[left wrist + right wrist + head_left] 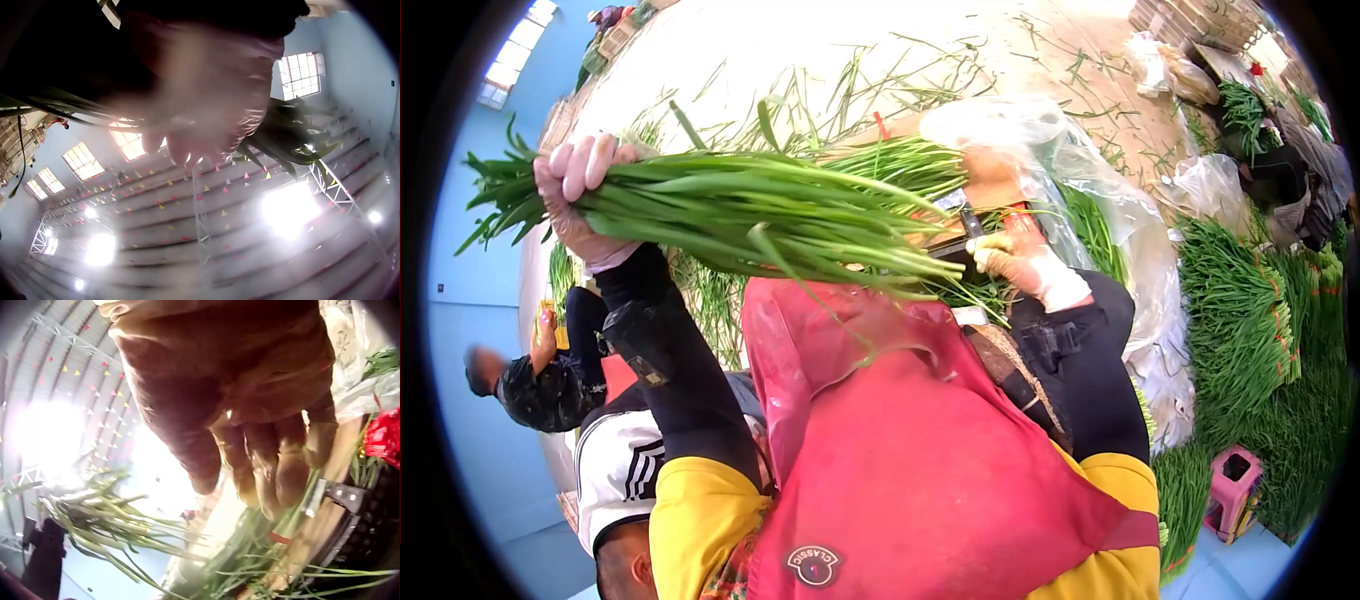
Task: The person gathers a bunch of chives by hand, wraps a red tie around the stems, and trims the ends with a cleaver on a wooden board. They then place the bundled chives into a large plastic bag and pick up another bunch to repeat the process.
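My gloved left hand (585, 200) grips a thick bunch of long green stalks (740, 205) near its leafy end, fingers curled round it; the pale ends point right. In the left wrist view the leaves (287, 134) stick out beside the hand (206, 94). My gloved right hand (1030, 262) is beside a dark device with a metal strip (970, 217), at the right of the bunch. In the right wrist view that hand's fingers (265, 469) hang loosely bent, with nothing visible between them. Pale stalk ends (112, 519) stand apart from it.
Another bunch (900, 165) lies behind the device, near clear plastic (1040, 140). Tied green bundles (1235, 310) are piled at the right, by a pink stool (1233, 490). Loose stalks litter the floor (800, 50). Other people sit at the left, one with a white top (615, 460).
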`<state>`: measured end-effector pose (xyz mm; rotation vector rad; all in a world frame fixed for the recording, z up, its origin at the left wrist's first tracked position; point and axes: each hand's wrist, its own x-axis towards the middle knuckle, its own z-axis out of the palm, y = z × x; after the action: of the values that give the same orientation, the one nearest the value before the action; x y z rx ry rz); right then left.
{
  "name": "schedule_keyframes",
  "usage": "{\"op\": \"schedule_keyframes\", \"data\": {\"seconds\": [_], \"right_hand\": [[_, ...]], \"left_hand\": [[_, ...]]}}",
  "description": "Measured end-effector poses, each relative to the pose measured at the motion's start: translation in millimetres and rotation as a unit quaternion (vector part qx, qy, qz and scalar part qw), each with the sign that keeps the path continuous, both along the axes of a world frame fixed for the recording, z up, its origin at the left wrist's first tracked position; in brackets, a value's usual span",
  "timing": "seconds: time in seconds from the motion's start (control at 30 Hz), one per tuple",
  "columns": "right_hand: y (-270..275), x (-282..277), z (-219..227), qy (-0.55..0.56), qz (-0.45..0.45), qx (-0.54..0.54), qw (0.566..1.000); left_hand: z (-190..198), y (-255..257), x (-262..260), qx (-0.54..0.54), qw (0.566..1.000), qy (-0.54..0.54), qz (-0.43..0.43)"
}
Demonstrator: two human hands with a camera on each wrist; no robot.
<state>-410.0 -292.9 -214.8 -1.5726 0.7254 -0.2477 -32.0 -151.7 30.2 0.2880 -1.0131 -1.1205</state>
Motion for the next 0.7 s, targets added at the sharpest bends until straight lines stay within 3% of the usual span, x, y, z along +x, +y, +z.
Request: {"op": "schedule_keyframes", "data": {"seconds": [0.07, 0.1, 0.13, 0.2, 0.33, 0.4, 0.47, 0.5, 0.53, 0.57, 0.6, 0.7], "right_hand": [[10.9, 6.1, 40.2, -0.094, -0.020, -0.050, 0.994], [12.0, 10.1, 42.2, -0.106, -0.008, -0.141, 0.984], [18.7, 17.3, 50.5, -0.176, -0.005, -0.142, 0.974], [31.3, 37.9, 75.8, -0.172, -0.064, -0.368, 0.912], [42.6, 72.3, 83.3, -0.128, -0.096, -0.403, 0.901], [43.2, 85.4, 80.3, -0.194, -0.129, -0.409, 0.882], [42.5, 89.2, 71.7, -0.236, -0.131, -0.377, 0.886], [43.5, 86.1, 69.7, -0.300, -0.156, -0.186, 0.923], [44.0, 82.4, 67.2, -0.349, -0.173, 0.014, 0.921], [40.6, 77.5, 61.9, -0.459, -0.156, 0.188, 0.854], [37.0, 64.7, 60.9, -0.488, -0.121, 0.317, 0.804], [22.0, 21.2, 39.8, -0.354, 0.014, 0.320, 0.878]], "left_hand": [[-5.0, -3.9, -2.8, -0.008, 1.000, -0.007, 0.018], [-5.7, -4.6, -4.9, -0.007, 1.000, -0.008, 0.017], [-6.1, -5.9, -7.3, -0.007, 0.999, -0.020, 0.046], [-8.0, -10.3, -12.1, -0.007, 0.997, -0.032, 0.071], [-11.9, -13.5, -26.5, 0.014, 0.994, -0.040, 0.101], [-14.5, -16.1, -36.0, 0.035, 0.979, -0.057, 0.194], [-15.9, -16.9, -31.5, 0.028, 0.980, -0.063, 0.186], [-15.7, -16.1, -28.9, 0.030, 0.981, -0.059, 0.182], [-15.9, -13.6, -26.0, 0.033, 0.982, -0.054, 0.179], [-16.7, -11.1, -20.9, 0.035, 0.981, -0.054, 0.181], [-18.2, -10.1, -13.8, 0.018, 0.988, -0.046, 0.149], [-19.5, -6.3, -1.7, -0.001, 0.994, -0.033, 0.109]]}}
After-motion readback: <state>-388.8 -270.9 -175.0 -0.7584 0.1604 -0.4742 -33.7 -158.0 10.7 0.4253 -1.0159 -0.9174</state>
